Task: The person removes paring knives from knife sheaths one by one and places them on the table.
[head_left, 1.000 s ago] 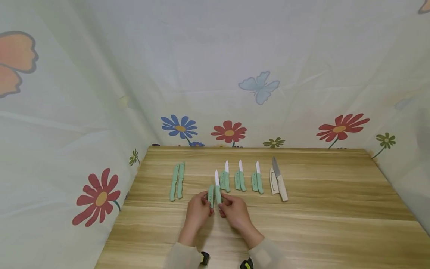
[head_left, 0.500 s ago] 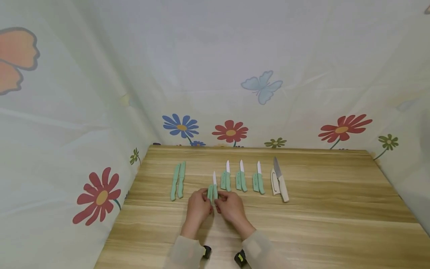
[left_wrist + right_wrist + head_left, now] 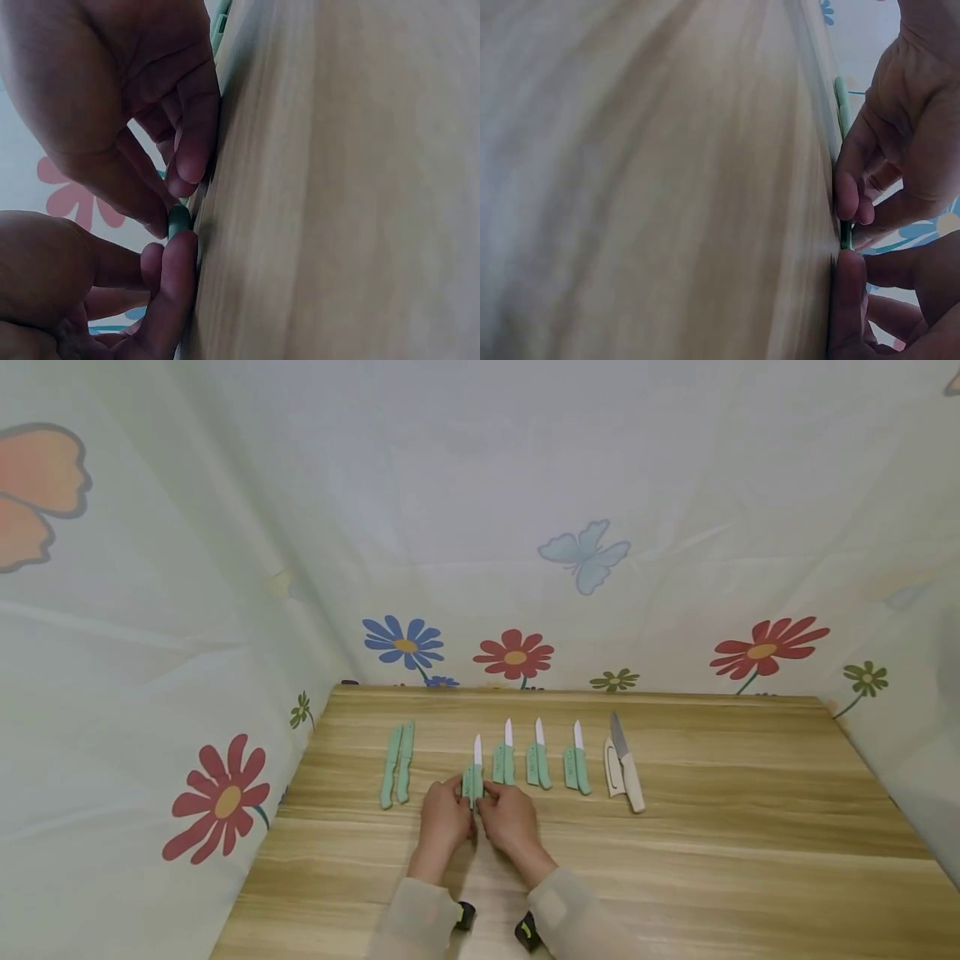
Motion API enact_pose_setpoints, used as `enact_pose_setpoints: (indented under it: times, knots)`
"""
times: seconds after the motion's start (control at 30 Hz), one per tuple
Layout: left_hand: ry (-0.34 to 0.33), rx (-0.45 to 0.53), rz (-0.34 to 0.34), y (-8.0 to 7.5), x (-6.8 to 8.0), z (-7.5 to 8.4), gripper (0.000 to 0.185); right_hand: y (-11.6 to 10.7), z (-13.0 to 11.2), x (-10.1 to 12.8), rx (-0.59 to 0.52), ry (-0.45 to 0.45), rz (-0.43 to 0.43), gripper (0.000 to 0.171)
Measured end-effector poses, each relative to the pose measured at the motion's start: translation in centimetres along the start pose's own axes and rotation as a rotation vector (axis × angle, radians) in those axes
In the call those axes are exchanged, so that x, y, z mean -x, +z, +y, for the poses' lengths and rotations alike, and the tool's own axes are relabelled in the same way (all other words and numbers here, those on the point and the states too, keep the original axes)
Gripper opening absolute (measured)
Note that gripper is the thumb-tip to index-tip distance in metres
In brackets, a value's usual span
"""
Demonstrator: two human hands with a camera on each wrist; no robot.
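Knife: a green-handled knife (image 3: 477, 770) with a white blade lies flat on the counter (image 3: 712, 852), in the row of knives, just left of the next green pair; its green sheath (image 3: 468, 782) lies touching it on its left side.
Axis: its long axis runs from the near edge toward the far edge of the counter; the white tip points at the far edge, the handle end toward the person.
Left hand: the left hand (image 3: 443, 820) pinches the near end of the sheath with curled fingertips; the left wrist view shows a green end (image 3: 178, 219) caught between the fingertips of both hands.
Right hand: the right hand (image 3: 506, 817) grips the near end of the knife handle with thumb and fingers curled, touching the left hand.
Change: compared with a second ago, the knife and sheath sit farther from the near edge, the blade tip is nearer in line with the other tips, and both hands lie closer together.
Neighbours: two sheathed green knives (image 3: 397, 763) lie apart toward the left edge; three green knives with sheaths (image 3: 538, 755) and a beige-handled knife (image 3: 626, 763) with a white sheath (image 3: 612, 766) lie to the right.
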State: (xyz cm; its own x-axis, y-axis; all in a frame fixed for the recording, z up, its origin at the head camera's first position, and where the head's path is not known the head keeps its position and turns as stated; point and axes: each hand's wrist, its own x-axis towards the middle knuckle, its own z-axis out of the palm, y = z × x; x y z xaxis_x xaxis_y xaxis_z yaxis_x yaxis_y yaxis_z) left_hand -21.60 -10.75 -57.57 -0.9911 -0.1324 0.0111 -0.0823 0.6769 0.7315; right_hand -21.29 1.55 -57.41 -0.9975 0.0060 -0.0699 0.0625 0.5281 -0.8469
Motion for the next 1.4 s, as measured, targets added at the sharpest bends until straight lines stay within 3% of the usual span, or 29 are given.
enact_pose_setpoints:
  times: [0.33,0.7,1.1,1.4]
  knots:
    - [0.004,-0.039,0.028,0.3,0.3,0.1,0.043,0.0,-0.3,0.5,0.047,-0.026,0.080,0.041]
    - [0.052,0.002,0.019,0.3,1.1,0.4,0.041,0.3,-0.1,0.4,0.076,-0.031,0.083,0.038]
    - [0.023,-0.015,-0.046,0.2,-0.3,0.3,0.048,-0.1,-0.6,-0.4,0.153,-0.063,0.016,0.044]
    - [-0.009,-0.038,-0.124,-0.3,-1.4,0.5,0.054,-0.6,-1.2,-1.0,0.185,-0.016,-0.073,0.049]
